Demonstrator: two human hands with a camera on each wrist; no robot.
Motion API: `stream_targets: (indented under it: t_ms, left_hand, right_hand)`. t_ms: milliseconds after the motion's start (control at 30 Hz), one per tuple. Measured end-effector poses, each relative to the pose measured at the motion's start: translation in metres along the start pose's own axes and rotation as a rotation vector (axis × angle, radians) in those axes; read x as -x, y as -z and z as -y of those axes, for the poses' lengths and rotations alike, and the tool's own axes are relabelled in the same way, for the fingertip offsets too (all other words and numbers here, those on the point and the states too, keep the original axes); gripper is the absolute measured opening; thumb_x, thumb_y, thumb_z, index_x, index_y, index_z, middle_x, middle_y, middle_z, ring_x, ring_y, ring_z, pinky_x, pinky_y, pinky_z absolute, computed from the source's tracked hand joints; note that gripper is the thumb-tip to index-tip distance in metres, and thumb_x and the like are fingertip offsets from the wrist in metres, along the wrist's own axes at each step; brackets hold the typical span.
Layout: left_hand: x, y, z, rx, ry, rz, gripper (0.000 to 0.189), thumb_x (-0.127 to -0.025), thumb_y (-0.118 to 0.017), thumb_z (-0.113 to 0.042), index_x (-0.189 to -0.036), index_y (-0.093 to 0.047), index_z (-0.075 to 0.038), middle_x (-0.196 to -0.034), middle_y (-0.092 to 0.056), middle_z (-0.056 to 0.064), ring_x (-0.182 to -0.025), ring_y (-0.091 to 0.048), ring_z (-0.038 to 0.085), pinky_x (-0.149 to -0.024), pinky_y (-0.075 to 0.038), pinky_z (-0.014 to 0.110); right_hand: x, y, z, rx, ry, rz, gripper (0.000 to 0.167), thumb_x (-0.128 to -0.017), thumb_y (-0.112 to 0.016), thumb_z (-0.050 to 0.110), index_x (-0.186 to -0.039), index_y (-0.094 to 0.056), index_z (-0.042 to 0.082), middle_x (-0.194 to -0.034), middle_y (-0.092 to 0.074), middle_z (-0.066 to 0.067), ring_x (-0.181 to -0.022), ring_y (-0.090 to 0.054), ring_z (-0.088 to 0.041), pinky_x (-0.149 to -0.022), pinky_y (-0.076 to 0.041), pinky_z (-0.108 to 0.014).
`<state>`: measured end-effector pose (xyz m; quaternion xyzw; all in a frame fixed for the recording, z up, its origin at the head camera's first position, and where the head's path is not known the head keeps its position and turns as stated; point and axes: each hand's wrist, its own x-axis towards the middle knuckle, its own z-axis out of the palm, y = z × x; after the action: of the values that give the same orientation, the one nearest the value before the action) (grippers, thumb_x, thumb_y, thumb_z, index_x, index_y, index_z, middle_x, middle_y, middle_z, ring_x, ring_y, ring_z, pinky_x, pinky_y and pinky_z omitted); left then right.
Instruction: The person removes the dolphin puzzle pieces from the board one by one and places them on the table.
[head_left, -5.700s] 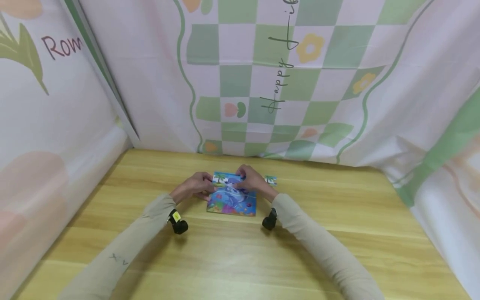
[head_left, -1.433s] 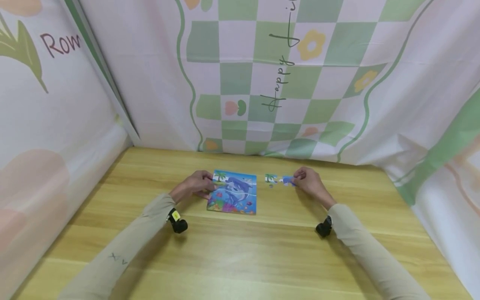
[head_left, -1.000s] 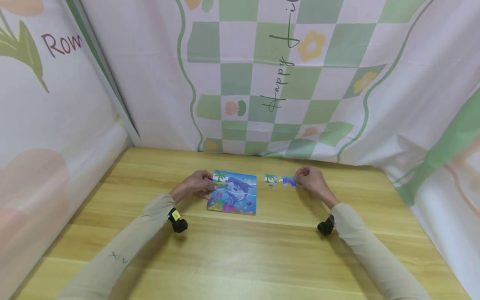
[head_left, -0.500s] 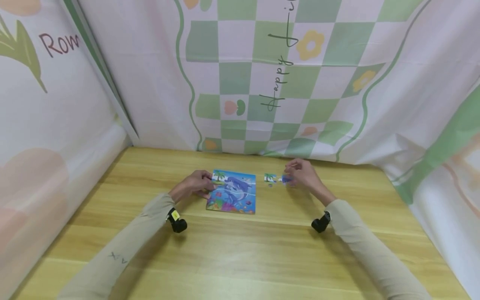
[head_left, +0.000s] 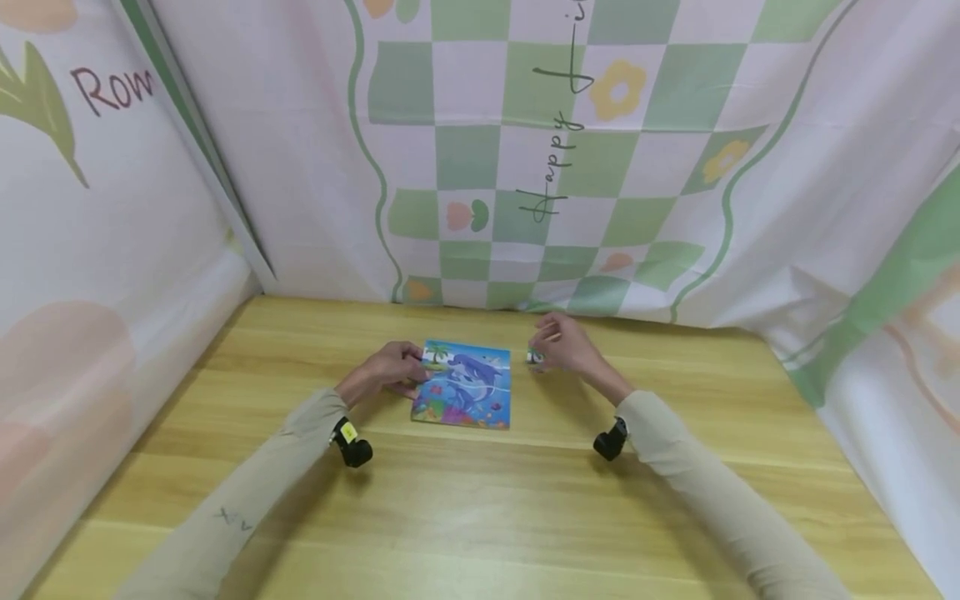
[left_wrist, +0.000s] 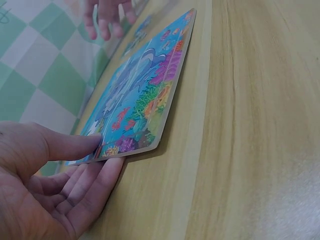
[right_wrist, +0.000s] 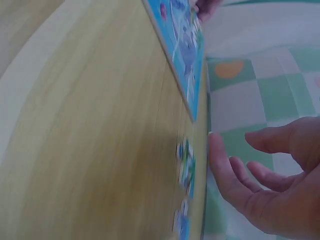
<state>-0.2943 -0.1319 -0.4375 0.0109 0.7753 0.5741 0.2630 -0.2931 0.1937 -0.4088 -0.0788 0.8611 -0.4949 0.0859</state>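
A dolphin picture puzzle (head_left: pixel 468 408) lies on the wooden table, with coral along its near edge and a palm tree at its upper left. My left hand (head_left: pixel 386 367) holds its left edge, thumb on top and fingers under the rim in the left wrist view. To the right of the puzzle, my right hand (head_left: pixel 566 343) hovers with fingers loosely bent and nothing between them. Below it is a palm-tree puzzle piece (right_wrist: pixel 187 167), partly covered by the fingers in the head view. A blue puzzle piece (right_wrist: pixel 181 220) lies beside it, hidden from the head view.
The wooden table (head_left: pixel 465 517) runs back to a green-and-white checked curtain (head_left: pixel 540 167). Another printed cloth (head_left: pixel 112 350) borders the left side. A small black camera sits on each wrist.
My right hand left the puzzle for the right side, where a blue piece came to lie beside the palm-tree piece. Since then it has let go and moved back left. My left hand stays put.
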Motion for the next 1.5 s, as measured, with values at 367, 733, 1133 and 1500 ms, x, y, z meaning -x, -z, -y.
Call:
stream_targets:
  t_ms: [367,733,1133,1500]
  left_hand:
    - [0.000,-0.002,0.000,0.022,-0.009,0.003,0.049,-0.097,-0.069,0.002,-0.140,-0.047,0.011,-0.109,-0.061,0.016,-0.088,-0.066,0.020,-0.069,-0.069,0.026]
    - [0.001,-0.001,0.002,0.018,-0.021,-0.004,0.049,-0.096,-0.068,0.002,-0.139,-0.047,0.012,-0.108,-0.061,0.016,-0.085,-0.066,0.019,-0.067,-0.068,0.025]
    - [0.002,0.001,0.001,0.006,-0.022,-0.003,0.049,-0.097,-0.067,0.003,-0.140,-0.046,0.012,-0.112,-0.062,0.018,-0.088,-0.067,0.021,-0.068,-0.068,0.026]
    - [0.003,0.000,0.001,-0.004,-0.023,-0.003,0.051,-0.097,-0.069,0.000,-0.140,-0.045,0.012,-0.113,-0.061,0.018,-0.090,-0.067,0.021,-0.069,-0.069,0.026]
  right_hand:
    - [-0.009,-0.040,0.017,0.084,0.105,0.019,0.040,-0.097,-0.068,-0.004,-0.132,-0.052,-0.014,-0.131,-0.057,-0.034,-0.115,-0.063,-0.044,-0.087,-0.068,-0.039]
    - [-0.013,-0.052,0.019,0.530,0.205,0.228,0.051,-0.091,-0.081,0.012,-0.135,-0.059,-0.001,-0.134,-0.054,-0.023,-0.128,-0.049,-0.043,-0.114,-0.048,-0.060]
    - [-0.017,-0.056,0.030,0.603,0.152,0.219,0.046,-0.088,-0.085,0.013,-0.127,-0.063,0.004,-0.127,-0.051,-0.020,-0.121,-0.049,-0.039,-0.106,-0.054,-0.055]
    - [-0.027,-0.049,0.029,0.533,0.101,0.310,0.046,-0.087,-0.084,0.011,-0.121,-0.055,0.000,-0.128,-0.050,-0.021,-0.124,-0.053,-0.039,-0.113,-0.052,-0.052]
